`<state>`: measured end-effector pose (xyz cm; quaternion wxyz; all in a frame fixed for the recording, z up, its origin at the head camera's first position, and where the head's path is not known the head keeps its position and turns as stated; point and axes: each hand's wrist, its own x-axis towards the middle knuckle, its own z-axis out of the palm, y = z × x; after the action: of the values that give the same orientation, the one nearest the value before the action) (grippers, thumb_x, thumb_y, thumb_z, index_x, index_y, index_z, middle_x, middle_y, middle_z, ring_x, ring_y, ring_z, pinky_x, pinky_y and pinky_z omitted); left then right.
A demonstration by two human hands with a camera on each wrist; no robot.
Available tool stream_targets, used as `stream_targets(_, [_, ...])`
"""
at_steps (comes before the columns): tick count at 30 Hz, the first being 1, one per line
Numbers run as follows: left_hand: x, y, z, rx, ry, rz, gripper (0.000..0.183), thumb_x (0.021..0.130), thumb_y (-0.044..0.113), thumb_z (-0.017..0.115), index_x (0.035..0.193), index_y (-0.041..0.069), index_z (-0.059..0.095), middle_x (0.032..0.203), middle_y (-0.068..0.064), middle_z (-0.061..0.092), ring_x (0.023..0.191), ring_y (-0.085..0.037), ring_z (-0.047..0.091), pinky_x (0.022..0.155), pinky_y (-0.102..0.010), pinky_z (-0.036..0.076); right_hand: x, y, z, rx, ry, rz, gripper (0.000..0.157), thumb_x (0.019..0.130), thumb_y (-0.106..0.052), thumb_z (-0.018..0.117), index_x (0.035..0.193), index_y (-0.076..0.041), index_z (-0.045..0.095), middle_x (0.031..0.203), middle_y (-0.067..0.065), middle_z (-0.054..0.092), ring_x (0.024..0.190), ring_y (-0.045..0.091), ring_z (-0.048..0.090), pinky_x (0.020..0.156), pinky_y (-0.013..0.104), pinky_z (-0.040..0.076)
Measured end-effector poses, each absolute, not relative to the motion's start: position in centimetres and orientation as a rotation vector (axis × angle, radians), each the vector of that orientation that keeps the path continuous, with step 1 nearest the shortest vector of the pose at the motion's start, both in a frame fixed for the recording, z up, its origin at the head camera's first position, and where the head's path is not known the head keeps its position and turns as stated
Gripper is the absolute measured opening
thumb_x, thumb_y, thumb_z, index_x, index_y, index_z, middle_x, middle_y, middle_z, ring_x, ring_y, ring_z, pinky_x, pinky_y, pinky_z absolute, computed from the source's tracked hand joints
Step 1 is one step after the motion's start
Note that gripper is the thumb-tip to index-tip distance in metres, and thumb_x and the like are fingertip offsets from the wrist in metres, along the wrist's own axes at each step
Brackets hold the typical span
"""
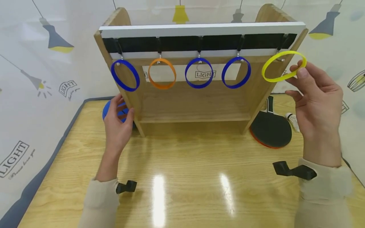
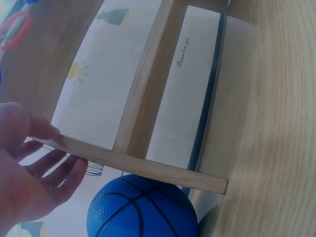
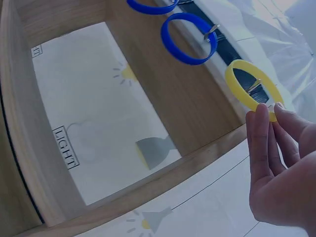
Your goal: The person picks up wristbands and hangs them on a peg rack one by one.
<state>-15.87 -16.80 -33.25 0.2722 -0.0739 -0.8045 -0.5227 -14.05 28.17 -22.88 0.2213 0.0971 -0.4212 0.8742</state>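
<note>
My right hand [image 1: 316, 91] pinches the near edge of a yellow silicone wristband [image 1: 264, 70] between thumb and fingers. The band surrounds the rightmost metal hook [image 3: 255, 85] in the right wrist view. Along the rack's front bar hang a blue wristband [image 1: 113, 73] at far left, an orange wristband [image 1: 174, 74], and two more blue ones to its right, each on its own hook. My left hand [image 1: 118, 125] holds the left side panel of the wooden rack [image 2: 143, 165], thumb on one face and fingers on the other.
A blue ball [image 2: 140, 210] with black lines, like a small basketball, sits outside the rack's left side. By the right leg lie a black table tennis bat [image 1: 271, 129] and a white shuttlecock [image 1: 292, 122]. Printed white cloth [image 1: 42, 95] surrounds the wooden table [image 1: 188, 164].
</note>
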Motion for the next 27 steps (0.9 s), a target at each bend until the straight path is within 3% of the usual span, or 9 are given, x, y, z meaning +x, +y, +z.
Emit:
stream_targets(20, [-15.9, -16.8, -33.2, -0.213, -2.159, -1.414, 0.048, 0.096, 0.01, 0.061, 0.142, 0.02, 0.049, 0.129, -0.001, 0.059, 0.108, -0.017, 0.059, 0.081, -0.035, 0.052, -14.9, 28.0, -23.9, 0.18, -1.243, 2.419, 0.04, 0.085, 0.009, 0.069, 0.123, 0.014, 0.059, 0.116, 0.022, 0.065, 0.088, 0.032, 0.069, 0.061, 0.031, 0.057])
stream_targets(27, [-15.8, -16.8, -33.2, -0.216, -2.157, -1.41, 0.048, 0.096, 0.01, 0.061, 0.141, 0.021, 0.049, 0.128, -0.001, 0.059, 0.108, -0.017, 0.059, 0.08, -0.033, 0.051, -14.5, 28.1, -24.4, 0.122, -1.526, 2.159, 0.041, 0.082, -0.003, 0.078, 0.118, 0.011, 0.064, 0.113, 0.019, 0.068, 0.093, 0.029, 0.067, 0.062, 0.03, 0.057])
